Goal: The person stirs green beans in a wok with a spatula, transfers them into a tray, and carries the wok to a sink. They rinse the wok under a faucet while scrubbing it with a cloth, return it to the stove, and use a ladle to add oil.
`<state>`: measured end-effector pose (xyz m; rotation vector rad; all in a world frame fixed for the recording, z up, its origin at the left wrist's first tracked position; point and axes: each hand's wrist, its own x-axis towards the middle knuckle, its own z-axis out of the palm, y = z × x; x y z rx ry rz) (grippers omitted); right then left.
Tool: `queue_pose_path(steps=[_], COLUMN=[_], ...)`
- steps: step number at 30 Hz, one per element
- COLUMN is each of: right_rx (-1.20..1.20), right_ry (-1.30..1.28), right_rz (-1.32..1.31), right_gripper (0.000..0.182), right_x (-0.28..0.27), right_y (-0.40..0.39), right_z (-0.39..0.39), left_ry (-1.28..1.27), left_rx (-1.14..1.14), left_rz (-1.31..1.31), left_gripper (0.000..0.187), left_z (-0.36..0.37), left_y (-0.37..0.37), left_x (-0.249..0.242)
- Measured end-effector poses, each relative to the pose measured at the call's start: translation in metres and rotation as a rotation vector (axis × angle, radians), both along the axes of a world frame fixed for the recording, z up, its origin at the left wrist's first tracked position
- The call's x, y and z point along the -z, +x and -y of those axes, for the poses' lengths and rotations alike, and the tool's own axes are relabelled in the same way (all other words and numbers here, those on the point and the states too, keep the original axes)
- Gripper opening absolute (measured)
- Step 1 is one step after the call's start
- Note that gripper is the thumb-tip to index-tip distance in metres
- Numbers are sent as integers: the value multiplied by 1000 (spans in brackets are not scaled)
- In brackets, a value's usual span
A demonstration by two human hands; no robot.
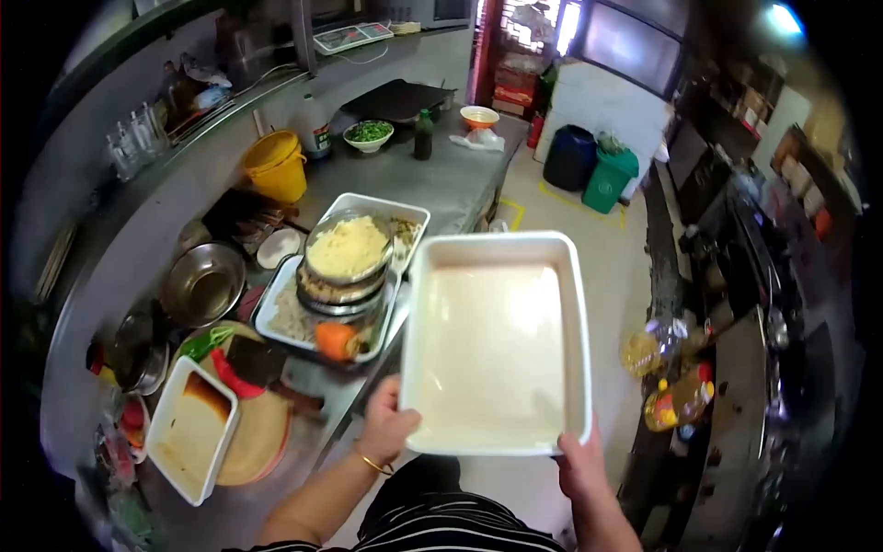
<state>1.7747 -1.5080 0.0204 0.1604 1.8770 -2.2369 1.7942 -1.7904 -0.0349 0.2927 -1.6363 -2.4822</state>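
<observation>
A large white rectangular tray (492, 354) is held out in front of my body, tipped so its inside faces me. Nothing lies in it. My left hand (390, 421) grips its near left corner, thumb over the rim. At the near right corner my right hand (582, 465) is closed on the rim in the same way. Left of the tray, on the metal counter, stands a stack of metal bowls topped by one of pale yellow chopped food (348, 248). The stack rests in another white tray (267, 317), with an orange carrot (336, 341) beside it.
A round cutting board (253, 451) bears a cleaver (256, 362), a red pepper (230, 377) and a sauce-stained white tray (166, 449). Farther back are a yellow bucket (278, 166) and a bowl of chopped greens (368, 135). Oil bottles (679, 397) stand right; bins (610, 179) stand ahead.
</observation>
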Motion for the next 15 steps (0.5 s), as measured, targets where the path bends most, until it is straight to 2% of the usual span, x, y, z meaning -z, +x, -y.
queue_pose_path(steps=[1,2,4,7,10,11,14,15], right_rx=[55,112,240,286,239,197,120,88], right_ry=[34,0,-55,4,-45,-55,-115,-167], right_rz=[-17,0,55,165,156,152,221,239], right_gripper=[65,64,64,60,53,50,46,45], right_x=[7,16,24,10,15,18,29,35], right_y=[-28,-59,-124,-225,-318,-345,-428,-456], right_z=[-3,-4,-7,-7,-1,2,19,27], left_ry=[-87,-35,-172,-269,-113,-33,429,427], left_rx=[28,17,-113,-110,-189,-225,-367,-293], left_rz=[-38,-89,-177,-208,-113,-104,262,338], left_gripper=[38,37,23,18,29,21,11,12], left_z=[-10,-20,-35,-36,-35,-34,-24,-15], left_y=[-32,-64,-134,-229,-302,-321,-384,-399], left_x=[5,7,47,53,50,38,48,54])
